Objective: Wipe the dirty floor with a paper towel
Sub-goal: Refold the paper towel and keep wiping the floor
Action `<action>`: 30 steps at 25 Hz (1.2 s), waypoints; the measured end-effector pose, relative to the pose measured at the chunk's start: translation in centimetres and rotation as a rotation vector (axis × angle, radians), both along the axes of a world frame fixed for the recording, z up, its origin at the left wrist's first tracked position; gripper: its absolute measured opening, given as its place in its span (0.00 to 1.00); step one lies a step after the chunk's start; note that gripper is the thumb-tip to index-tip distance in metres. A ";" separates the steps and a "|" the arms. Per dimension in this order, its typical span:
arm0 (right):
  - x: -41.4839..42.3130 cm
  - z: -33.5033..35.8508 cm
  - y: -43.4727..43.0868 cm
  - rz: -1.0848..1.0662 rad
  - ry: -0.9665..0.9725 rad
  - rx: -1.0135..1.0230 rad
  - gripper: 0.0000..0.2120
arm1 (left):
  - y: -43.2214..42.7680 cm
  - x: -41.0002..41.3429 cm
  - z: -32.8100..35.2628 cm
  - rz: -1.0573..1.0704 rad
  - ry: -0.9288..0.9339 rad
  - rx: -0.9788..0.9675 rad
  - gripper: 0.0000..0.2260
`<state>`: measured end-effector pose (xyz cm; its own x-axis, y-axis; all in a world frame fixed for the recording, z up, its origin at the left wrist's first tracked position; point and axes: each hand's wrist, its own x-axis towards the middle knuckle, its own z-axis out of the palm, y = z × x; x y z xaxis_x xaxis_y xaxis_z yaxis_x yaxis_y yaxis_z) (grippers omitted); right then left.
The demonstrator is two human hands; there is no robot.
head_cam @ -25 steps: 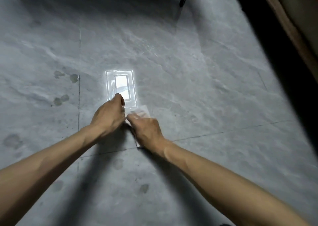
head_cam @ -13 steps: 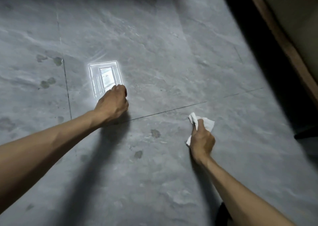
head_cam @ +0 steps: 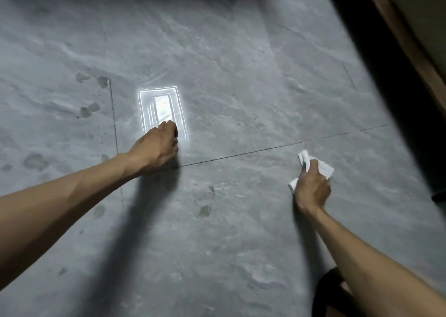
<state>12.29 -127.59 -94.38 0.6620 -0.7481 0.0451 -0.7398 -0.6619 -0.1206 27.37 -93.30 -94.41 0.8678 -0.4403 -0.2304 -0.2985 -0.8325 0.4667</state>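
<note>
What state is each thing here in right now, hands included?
paper towel: white, crumpled.
right hand: grips the paper towel.
left hand: fingers curled, resting on the floor, nothing visible inside.
floor: glossy grey tiles with dark spots.

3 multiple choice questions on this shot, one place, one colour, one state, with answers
1. Where is the paper towel?
A) in the grip of the right hand
B) lying loose on the tiles
C) draped over a bucket

2. What colour is the paper towel?
A) blue
B) white
C) brown

3. How is the left hand?
A) flat, palm up
B) gripping a bottle
C) curled in a fist, resting on the floor

1 A, its fingers curl round it; 2 B, white against the grey floor; 3 C, knuckles down beside the bright reflection, nothing visible in it.
</note>
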 end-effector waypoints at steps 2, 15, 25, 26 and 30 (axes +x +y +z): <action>1.5 -1.3 7.3 0.094 -0.030 0.073 0.10 | -0.5 0.0 0.3 0.006 0.002 0.029 0.05; 16.0 -2.6 2.5 0.059 -0.105 -0.028 0.09 | -0.1 3.4 1.5 -0.057 0.100 0.146 0.07; 8.9 -1.7 6.9 0.949 0.061 -0.031 0.13 | 0.5 1.4 1.1 -0.023 0.065 0.019 0.08; 7.0 -1.5 4.5 0.702 0.104 -0.050 0.12 | 1.2 1.1 1.0 -0.021 0.073 -0.004 0.08; -1.2 -1.6 9.0 0.185 0.039 0.058 0.06 | 3.7 0.2 0.9 -0.008 0.080 0.004 0.08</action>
